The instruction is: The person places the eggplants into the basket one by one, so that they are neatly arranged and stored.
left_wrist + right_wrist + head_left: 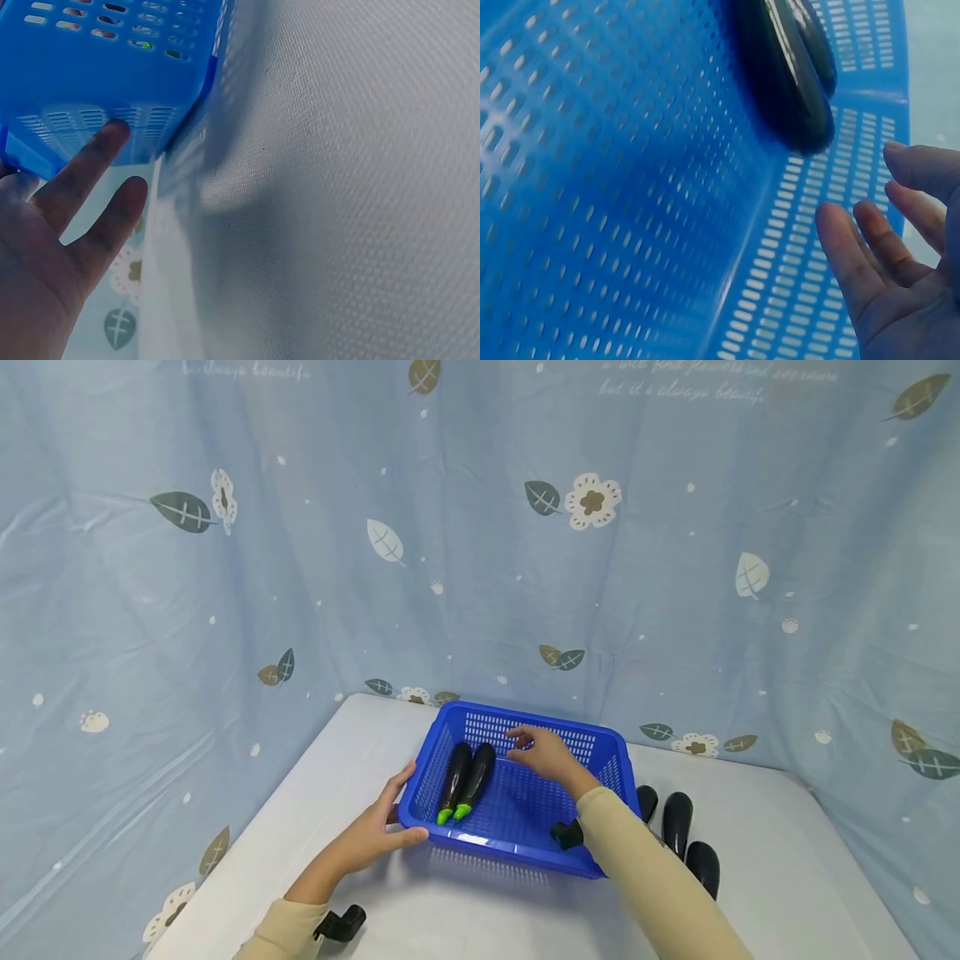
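Note:
A blue plastic basket (517, 847) with slotted walls stands on the white table. Two dark eggplants with green stem ends lie side by side at its left: the outer eggplant (454, 781) and the inner eggplant (477, 777). My left hand (371, 835) holds the basket's near left corner, thumb along the front rim. In the left wrist view, two of its fingers stretch out below the rim by the wall. Over the basket's inside hovers my right hand (546, 753), fingers loosely bent and nothing between them. The right wrist view shows it apart from the eggplants (791, 90).
Right of the basket, more eggplants (677, 822) lie on the white table (787, 860), one of them partly behind the basket. My right sleeve (652, 868) crosses the basket's right front. A patterned blue curtain (480, 585) hangs behind the table and along its left side.

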The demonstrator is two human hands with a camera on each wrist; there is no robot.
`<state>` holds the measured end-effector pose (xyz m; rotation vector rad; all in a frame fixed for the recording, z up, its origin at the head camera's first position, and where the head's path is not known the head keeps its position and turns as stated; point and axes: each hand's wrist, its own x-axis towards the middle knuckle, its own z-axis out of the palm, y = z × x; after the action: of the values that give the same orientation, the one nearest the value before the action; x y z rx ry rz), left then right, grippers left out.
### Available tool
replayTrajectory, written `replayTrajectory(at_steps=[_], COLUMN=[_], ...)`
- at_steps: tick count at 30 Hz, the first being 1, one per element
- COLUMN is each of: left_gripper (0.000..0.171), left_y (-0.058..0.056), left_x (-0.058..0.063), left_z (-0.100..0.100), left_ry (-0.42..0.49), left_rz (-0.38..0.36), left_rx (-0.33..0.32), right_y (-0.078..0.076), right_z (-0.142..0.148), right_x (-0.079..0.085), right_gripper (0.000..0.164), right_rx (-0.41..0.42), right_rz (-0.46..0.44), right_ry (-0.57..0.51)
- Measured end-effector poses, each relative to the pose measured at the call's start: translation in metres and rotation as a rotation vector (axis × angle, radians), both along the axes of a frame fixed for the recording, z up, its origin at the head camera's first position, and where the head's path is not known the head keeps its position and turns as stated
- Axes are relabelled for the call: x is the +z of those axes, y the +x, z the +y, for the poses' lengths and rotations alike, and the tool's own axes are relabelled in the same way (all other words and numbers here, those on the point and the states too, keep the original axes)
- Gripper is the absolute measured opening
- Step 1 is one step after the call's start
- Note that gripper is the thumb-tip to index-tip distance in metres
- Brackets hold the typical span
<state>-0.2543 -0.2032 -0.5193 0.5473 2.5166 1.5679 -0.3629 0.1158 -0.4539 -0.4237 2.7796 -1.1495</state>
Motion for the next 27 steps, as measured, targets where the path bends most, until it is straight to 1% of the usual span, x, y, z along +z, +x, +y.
replayTrajectory(at_steps=[5, 9, 14, 19, 27], left_gripper=[0.102, 0.102, 0.102, 0.102, 0.102], left_y=[-0.001, 0.000, 0.000, 0.000, 0.000], left_x=[0.002, 0.002, 0.003, 0.003, 0.002], left_z=[0.001, 0.001, 0.002, 0.002, 0.002], left_ry=[-0.014, -0.016, -0.007, 0.003, -0.010], left_rz=[0.006, 0.013, -0.010, -0.017, 0.004], left_rx=[-0.002, -0.006, 0.006, -0.002, -0.004], right_y=[0.001, 0.003, 0.004, 0.005, 0.006], right_z=[0.009, 0.015, 0.025, 0.034, 0.045], right_x=[0.003, 0.005, 0.004, 0.004, 0.010], right_gripper=[0.039, 0.038, 0.037, 0.038, 0.038], right_rx=[-0.016, -0.028, -0.030, -0.039, -0.030], right_rz=[0.012, -0.005, -0.013, -0.027, 0.017], right_ry=[0.019, -0.004, -0.035, -0.044, -0.017])
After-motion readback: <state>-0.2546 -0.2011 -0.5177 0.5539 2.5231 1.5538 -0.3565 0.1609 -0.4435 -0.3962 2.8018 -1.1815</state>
